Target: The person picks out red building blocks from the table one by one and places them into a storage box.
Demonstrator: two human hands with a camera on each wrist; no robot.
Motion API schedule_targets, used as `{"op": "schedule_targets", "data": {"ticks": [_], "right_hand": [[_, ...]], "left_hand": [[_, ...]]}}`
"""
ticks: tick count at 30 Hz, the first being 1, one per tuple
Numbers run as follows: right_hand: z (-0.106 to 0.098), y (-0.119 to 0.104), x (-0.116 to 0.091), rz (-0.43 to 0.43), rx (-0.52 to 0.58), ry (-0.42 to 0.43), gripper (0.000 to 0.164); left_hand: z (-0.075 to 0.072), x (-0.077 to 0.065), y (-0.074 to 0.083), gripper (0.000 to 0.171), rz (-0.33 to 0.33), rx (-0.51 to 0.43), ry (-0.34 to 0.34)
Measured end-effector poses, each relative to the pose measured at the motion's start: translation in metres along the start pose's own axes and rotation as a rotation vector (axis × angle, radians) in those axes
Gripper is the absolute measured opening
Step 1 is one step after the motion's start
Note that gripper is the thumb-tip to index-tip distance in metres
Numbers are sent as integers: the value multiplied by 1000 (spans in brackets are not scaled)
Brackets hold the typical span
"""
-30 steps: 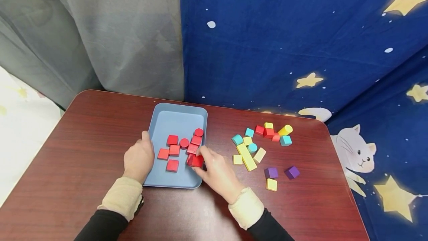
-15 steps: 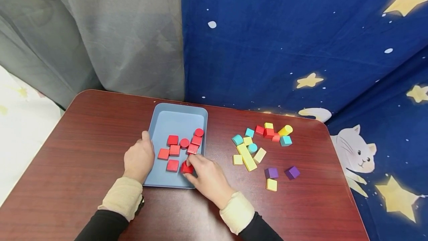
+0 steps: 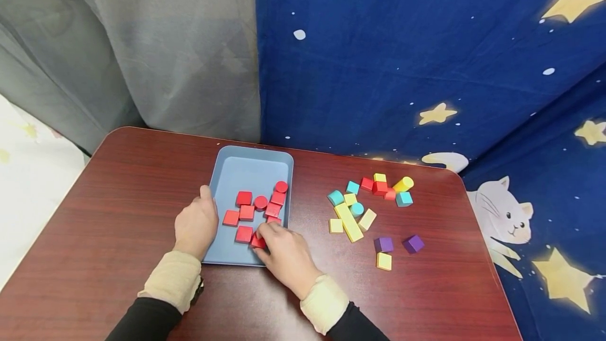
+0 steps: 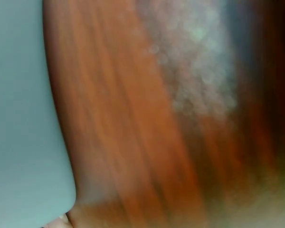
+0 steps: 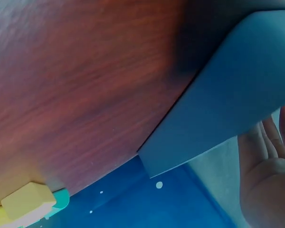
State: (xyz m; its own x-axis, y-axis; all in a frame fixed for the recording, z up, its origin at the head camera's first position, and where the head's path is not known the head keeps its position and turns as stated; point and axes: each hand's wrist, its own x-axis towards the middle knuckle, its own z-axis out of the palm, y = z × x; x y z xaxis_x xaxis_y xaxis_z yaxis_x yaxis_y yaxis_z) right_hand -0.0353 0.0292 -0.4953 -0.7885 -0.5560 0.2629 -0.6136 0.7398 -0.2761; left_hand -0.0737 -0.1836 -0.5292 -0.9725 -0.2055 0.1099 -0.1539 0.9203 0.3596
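A grey-blue tray (image 3: 251,154) lies on the table with several red blocks (image 3: 246,212) in its middle and near half. My left hand (image 3: 196,223) grips the tray's left rim; its fingertips are hidden. My right hand (image 3: 286,254) reaches over the near right part of the tray and pinches a red block (image 3: 258,241). That block is close beside another red block (image 3: 243,234) in the front row. In the right wrist view the tray's outer wall (image 5: 228,95) hides the fingertips of the right hand (image 5: 268,180).
Right of the tray, loose yellow (image 3: 349,221), turquoise, red and purple blocks (image 3: 414,244) are scattered on the brown table (image 3: 303,304). A grey curtain (image 3: 189,51) and a blue starry curtain (image 3: 355,67) hang behind the table's far edge.
My right hand has moved left across the near part of the tray with the red block, bringing it close to the front-row block. The left hand has stayed at the rim.
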Motion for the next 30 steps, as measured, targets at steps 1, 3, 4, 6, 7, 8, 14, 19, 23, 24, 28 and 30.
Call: {"op": "schedule_targets", "data": {"ticks": [1, 3, 4, 6, 7, 8, 14, 19, 23, 24, 28, 30], "right_hand": [[1, -1, 0, -6, -18, 6, 22], [4, -1, 0, -20, -47, 15, 23], [5, -2, 0, -27, -58, 17, 23], [7, -2, 1, -36, -68, 19, 23], [8, -2, 1, -38, -67, 21, 23], [9, -2, 1, -39, -66, 22, 23], [14, -3, 3, -34, -78, 41, 22], [18, -5, 4, -26, -115, 69, 21], [19, -7, 4, -17, -139, 74, 22], [19, -8, 5, -15, -146, 75, 22], [19, -10, 5, -4, -170, 86, 22], [18, -11, 6, 8, -171, 91, 22]], "left_hand": [[0, 0, 0, 17, 1, -2, 3], [0, 0, 0, 17, 5, -5, 10], [0, 0, 0, 16, 6, -6, 13], [0, 0, 0, 16, 7, -8, 14], [0, 0, -1, 16, 8, -9, 15], [0, 0, -1, 16, 7, -11, 15], [1, 0, -2, 17, 1, -12, -2], [1, 0, -3, 17, 9, -9, 8], [1, 0, -3, 17, 12, -8, 17], [1, 0, -3, 17, 14, -8, 20], [2, 0, -2, 17, 14, -6, 24], [1, 0, -2, 17, 16, -4, 24]]}}
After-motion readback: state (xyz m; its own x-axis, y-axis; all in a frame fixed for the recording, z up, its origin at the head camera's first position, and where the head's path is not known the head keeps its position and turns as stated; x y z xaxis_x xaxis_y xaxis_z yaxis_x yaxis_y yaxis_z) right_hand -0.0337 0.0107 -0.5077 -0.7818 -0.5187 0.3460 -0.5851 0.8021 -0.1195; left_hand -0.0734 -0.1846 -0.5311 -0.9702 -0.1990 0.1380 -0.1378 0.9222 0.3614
